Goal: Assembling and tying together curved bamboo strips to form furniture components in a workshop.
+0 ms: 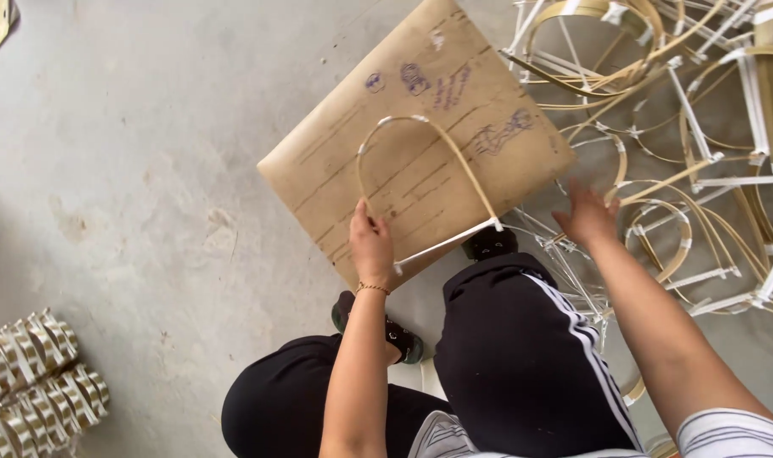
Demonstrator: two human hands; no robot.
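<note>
While the person sits low over the concrete floor (pixel 132 170), the items stand as follows.

Left hand (pixel 371 246): fingers curled tight around one corner of an arched frame; a thin bracelet at the wrist.
Arched frame (pixel 425 174): a bent cane strip forming a hoop, closed across the bottom by a straight white strip; it rises from the left fingers, curves over, and comes down at the far corner away from them. It lies over the board.
Board (pixel 471 110): a tan square panel with pen scribbles and ruled lines, flat on the floor directly beyond the left fingertips and under the frame.
Right hand (pixel 588 216): fingers spread wide, palm down, holding nothing, fingertips at the near edge of the frame pile.
Frame pile (pixel 700 153): many similar cane-and-white hoops in a tangle, spreading beyond and to the outer side of the right fingers.
Shoes (pixel 490 243): dark, one just beside the frame's lower corner, between the two hands.
Rolled bundles (pixel 34 382): pale woven coils, well apart from the left fingers, on their outer side.
</note>
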